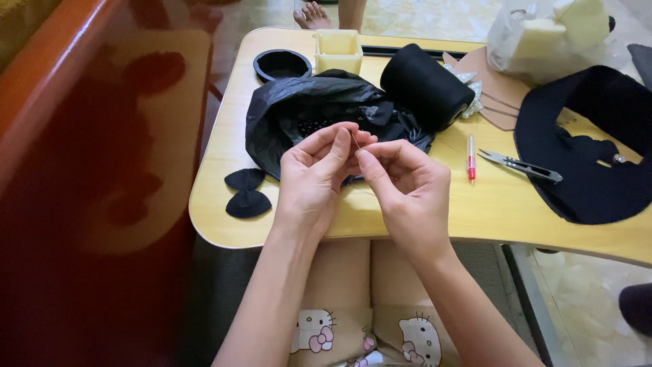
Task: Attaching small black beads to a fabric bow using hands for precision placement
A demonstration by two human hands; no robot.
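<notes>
My left hand [318,175] and my right hand [406,187] meet fingertip to fingertip over the near side of a small yellow table [489,204]. A thin needle [355,141] stands between the pinched fingers of both hands. Just behind the hands lies a crumpled black plastic bag [299,109] with small dark beads inside. A big spool of black thread [424,85] lies on its side behind the bag.
A small black fabric bow [246,193] lies left of my hands. A red-and-white pen-like tool [471,160] and thread snips [521,165] lie to the right, next to black fabric pieces [598,156]. At the back stand a black round lid [282,64], a pale yellow box [338,51], a white bag [543,34].
</notes>
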